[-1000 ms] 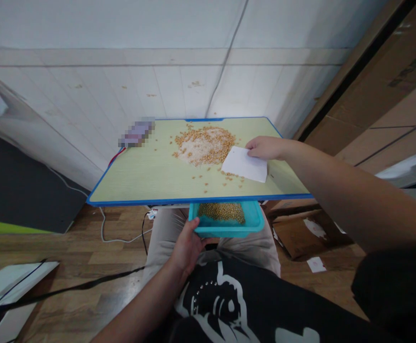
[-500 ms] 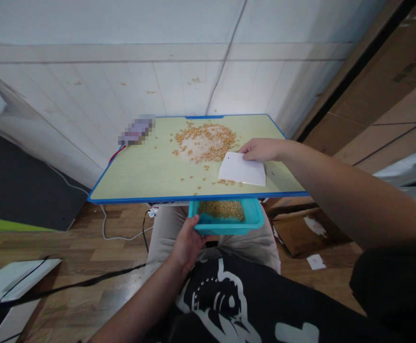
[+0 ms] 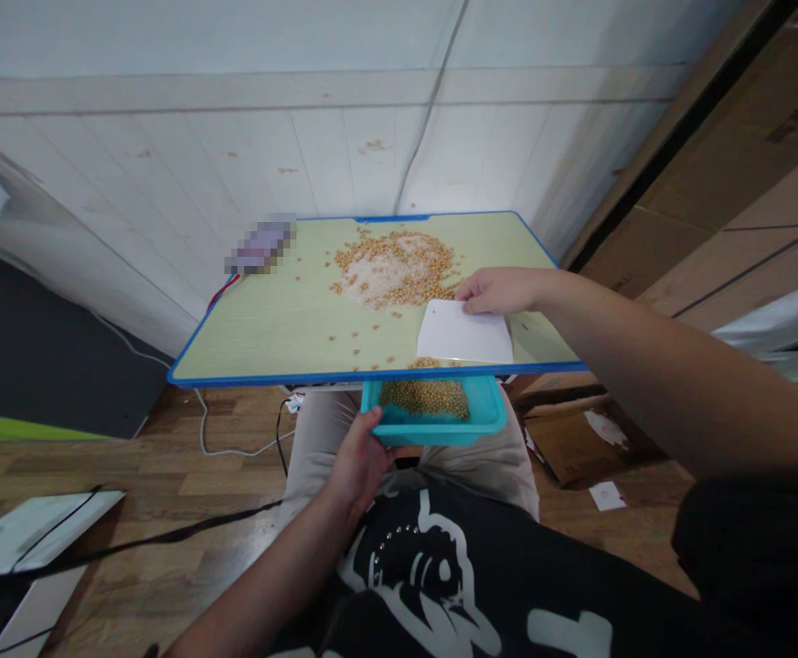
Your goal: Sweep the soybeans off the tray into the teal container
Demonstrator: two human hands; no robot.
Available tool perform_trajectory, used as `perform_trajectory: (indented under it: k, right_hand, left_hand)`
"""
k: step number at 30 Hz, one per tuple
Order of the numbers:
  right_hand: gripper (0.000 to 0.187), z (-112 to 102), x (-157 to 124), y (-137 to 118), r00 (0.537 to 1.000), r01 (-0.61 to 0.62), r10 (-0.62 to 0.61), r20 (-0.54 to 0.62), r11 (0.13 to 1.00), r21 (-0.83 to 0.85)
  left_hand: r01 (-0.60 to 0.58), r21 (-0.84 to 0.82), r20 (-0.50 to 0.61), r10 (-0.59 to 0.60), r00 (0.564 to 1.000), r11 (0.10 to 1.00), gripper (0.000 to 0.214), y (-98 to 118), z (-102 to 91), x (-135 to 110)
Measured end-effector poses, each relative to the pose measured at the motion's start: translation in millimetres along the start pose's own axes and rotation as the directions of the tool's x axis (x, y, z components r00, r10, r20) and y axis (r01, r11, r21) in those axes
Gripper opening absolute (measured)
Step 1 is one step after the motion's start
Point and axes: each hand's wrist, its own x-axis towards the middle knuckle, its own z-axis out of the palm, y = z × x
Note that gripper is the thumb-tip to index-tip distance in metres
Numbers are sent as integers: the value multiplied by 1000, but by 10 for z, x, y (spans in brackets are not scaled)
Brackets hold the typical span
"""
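My right hand [image 3: 498,291] pinches the top edge of a white plastic scraper [image 3: 465,334], which stands on the tabletop close to the front edge. A few yellow beans [image 3: 424,363] lie along the scraper's lower edge. Below the table's front edge, my left hand [image 3: 364,457] grips the left side of a turquoise tray [image 3: 491,420], thumb on its rim. Yellow beans [image 3: 432,397] cover much of the tray's floor. Farther back on the table spreads a mixed pile of beans and white rice-like grains [image 3: 388,270].
The folding table [image 3: 254,334] has a pale green top with a blue edge, set against a white wall. A blurred-out object [image 3: 261,245] with a red cord lies at its back left corner. Cardboard boxes [image 3: 700,228] stand at the right, and an open carton [image 3: 577,443] sits on the floor.
My right hand has drawn the scraper slightly nearer the front edge, with a few beans ahead of it. My left hand holds the tray in the same place.
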Motion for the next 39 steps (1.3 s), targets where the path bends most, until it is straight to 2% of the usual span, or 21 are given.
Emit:
perform_trajectory:
  k: [10,19,32,39]
  right_hand:
    - [18,-9,10,-10,998,62,-62,30,998,-23]
    - [18,-6,43,-14,997,77,-76,21,995,-68]
    - [19,7,-28,11,994,59,-63,92,997,42]
    - [22,2,-126,11,987,116,-121,103,992,53]
  left_hand:
    - [-3,-6,-38,3,999,1000,44,-16,-35,38]
    - [13,4,-16,-13,1000,1000,51,5,-22,22]
    - [18,11,-28,-17,999,1000,45,2,-29,27]
    - [20,12,-17,-20,1000,1000,40,7,-26,25]
